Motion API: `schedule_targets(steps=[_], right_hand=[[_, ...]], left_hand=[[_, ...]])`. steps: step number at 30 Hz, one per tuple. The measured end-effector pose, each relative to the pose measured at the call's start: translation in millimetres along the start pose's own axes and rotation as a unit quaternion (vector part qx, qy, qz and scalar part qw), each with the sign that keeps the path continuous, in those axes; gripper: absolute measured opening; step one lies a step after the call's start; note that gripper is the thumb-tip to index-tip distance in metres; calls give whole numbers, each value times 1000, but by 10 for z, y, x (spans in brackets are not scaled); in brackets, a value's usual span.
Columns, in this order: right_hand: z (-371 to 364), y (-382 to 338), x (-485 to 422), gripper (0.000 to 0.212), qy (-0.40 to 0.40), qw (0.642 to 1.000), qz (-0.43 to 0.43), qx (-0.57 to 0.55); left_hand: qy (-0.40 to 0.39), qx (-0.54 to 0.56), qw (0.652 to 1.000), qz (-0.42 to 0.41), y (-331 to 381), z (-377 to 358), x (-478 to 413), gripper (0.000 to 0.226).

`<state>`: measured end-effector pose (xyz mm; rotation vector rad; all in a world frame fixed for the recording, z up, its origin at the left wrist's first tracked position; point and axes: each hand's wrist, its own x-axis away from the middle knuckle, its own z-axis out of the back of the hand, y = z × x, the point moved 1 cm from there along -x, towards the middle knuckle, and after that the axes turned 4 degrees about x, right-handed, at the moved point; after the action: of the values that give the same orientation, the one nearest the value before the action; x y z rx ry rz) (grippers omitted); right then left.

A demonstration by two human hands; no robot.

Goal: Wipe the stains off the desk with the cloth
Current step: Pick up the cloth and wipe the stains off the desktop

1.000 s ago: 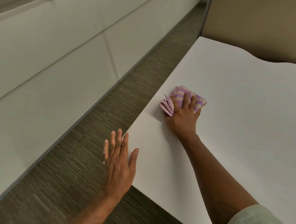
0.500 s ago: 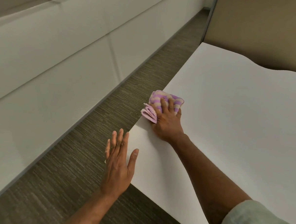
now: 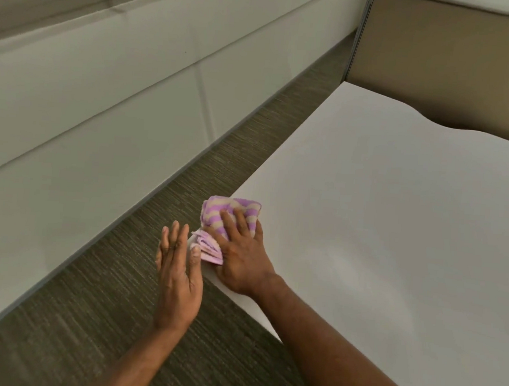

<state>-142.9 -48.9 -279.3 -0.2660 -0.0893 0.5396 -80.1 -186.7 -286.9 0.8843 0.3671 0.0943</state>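
text: none legible | labels: none | numbers: none | signs: none

In the lower centre of the frame, the right hand [image 3: 243, 254] presses spread fingers down on a folded purple-and-cream striped cloth [image 3: 228, 210] at the left edge of the white desk [image 3: 396, 217]. The cloth slightly overhangs that edge. Just left of it, the left hand [image 3: 178, 269] is held flat, fingers straight, over the grey-brown carpet [image 3: 105, 288]. White wall panels [image 3: 87, 105] fill the upper left.
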Motion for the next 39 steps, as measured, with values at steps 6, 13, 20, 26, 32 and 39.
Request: schedule_targets(steps=[6, 13, 20, 26, 32, 39], right_hand=[[-75, -151, 561, 71, -7, 999, 23, -21], [-133, -132, 1275, 69, -4, 1000, -11, -10], [-97, 130, 2153, 73, -4, 999, -39, 12], [32, 276, 2801, 75, -4, 997, -73, 14], [85, 313, 3278, 82, -8, 988, -152, 0], [156, 203, 3518, 69, 123, 923, -265, -250]], left_hand=[[6, 1, 1000, 14, 93, 46, 296, 76], [-6, 33, 998, 55, 255, -8, 704, 80], [-10, -32, 998, 58, 484, -99, 1209, 81], [-22, -77, 996, 42, 737, -112, 1597, 67], [-40, -106, 993, 17, 917, -14, 1869, 63], [-65, -127, 990, 14, 835, 179, 2048, 62]])
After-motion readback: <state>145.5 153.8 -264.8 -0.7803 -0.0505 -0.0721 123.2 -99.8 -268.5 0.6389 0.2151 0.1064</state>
